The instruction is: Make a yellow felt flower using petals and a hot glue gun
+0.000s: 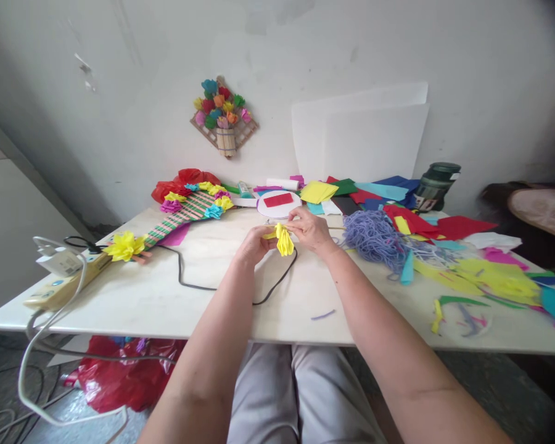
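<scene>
Between my two hands hangs a yellow paper flower [284, 240], just above the table's middle. My left hand [256, 244] is closed on its left side, with a bit of yellow paper at the fingertips. My right hand [311, 230] pinches at the flower's top right. A thin stick [337, 228] pokes out to the right from behind my right hand; whether it joins the flower is hidden. Just beyond my hands lies a white oval piece [277, 213] with a red paper rectangle [278, 200] on it.
A woven fan-like craft [185, 213] with paper flowers lies left, near a power strip [65, 283]. A black cord [198, 287] crosses the table [157, 308]. Purple yarn [374, 237], coloured paper [494, 277] and a dark green jar [437, 185] occupy the right.
</scene>
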A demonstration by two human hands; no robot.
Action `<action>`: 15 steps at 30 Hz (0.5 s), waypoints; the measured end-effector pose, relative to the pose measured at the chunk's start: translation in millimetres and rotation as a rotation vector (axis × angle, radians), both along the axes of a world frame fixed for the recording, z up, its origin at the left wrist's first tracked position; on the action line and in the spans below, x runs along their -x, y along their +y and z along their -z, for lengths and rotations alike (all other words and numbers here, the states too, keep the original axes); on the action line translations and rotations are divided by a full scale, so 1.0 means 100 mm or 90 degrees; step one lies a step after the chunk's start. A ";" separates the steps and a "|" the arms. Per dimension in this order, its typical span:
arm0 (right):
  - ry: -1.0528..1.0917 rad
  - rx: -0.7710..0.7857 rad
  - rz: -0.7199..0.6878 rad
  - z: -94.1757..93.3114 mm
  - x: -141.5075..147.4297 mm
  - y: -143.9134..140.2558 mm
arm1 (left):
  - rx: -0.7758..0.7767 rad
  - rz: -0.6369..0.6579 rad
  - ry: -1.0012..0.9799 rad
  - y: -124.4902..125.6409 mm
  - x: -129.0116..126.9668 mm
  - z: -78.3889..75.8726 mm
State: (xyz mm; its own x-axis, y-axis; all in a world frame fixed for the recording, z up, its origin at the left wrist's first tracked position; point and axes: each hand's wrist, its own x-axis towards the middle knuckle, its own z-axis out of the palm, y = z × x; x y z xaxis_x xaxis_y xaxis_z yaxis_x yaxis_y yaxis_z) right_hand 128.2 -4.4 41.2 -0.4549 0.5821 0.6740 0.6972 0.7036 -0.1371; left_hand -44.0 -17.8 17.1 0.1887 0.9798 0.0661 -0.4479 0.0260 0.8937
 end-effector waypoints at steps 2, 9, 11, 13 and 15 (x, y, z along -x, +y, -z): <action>-0.021 -0.013 -0.003 0.00 0.00 0.00 | 0.008 0.001 0.000 0.00 0.00 0.00; -0.021 -0.001 0.016 0.00 -0.01 -0.01 | 0.009 0.000 -0.005 0.00 -0.01 0.00; -0.003 0.012 0.016 0.00 -0.02 0.00 | 0.007 -0.002 -0.002 0.01 0.00 0.00; 0.010 0.022 0.012 0.01 -0.03 0.01 | 0.001 -0.005 0.004 0.02 0.00 0.01; 0.010 0.029 0.010 0.02 -0.03 0.02 | -0.009 -0.008 0.011 0.03 0.00 0.03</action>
State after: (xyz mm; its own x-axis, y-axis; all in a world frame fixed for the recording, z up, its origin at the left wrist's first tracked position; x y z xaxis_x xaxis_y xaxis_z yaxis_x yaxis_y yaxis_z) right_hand 131.6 -2.5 39.1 -0.4350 0.6189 0.6540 0.7054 0.6856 -0.1797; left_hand -44.2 -14.6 14.6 0.1781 0.9810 0.0771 -0.4320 0.0076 0.9018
